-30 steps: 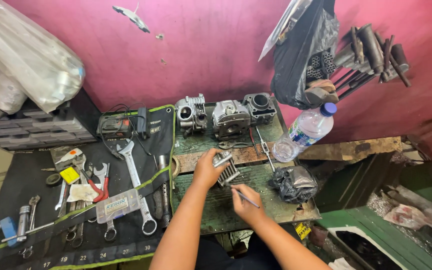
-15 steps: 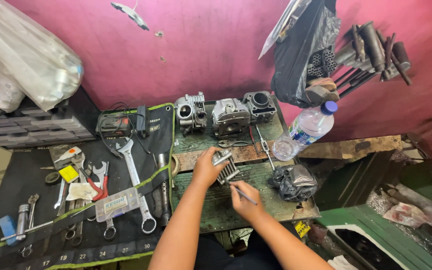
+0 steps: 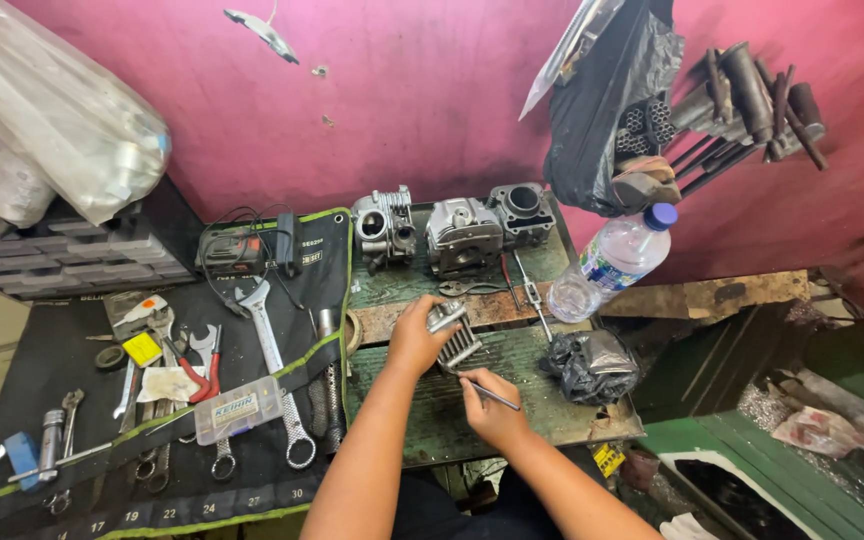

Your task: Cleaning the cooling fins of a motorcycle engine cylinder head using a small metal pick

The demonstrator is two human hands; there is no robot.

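My left hand [image 3: 415, 337] grips a small finned metal engine part [image 3: 455, 337] that rests on the green workbench [image 3: 552, 405]. Just below it, my right hand [image 3: 487, 405] holds a thin metal tool [image 3: 492, 393] like a pen, its tip close to the part's fins. Both forearms reach in from the bottom of the view. Three grey engine cylinder heads [image 3: 457, 233] stand in a row at the back of the bench, beyond my hands.
A black tool mat [image 3: 102, 470] on the left carries wrenches [image 3: 277, 370], pliers and a small clear box [image 3: 237, 410]. A plastic water bottle [image 3: 612, 262] and a crumpled black bag [image 3: 592, 365] lie on the right. Pipes and a bag hang on the pink wall.
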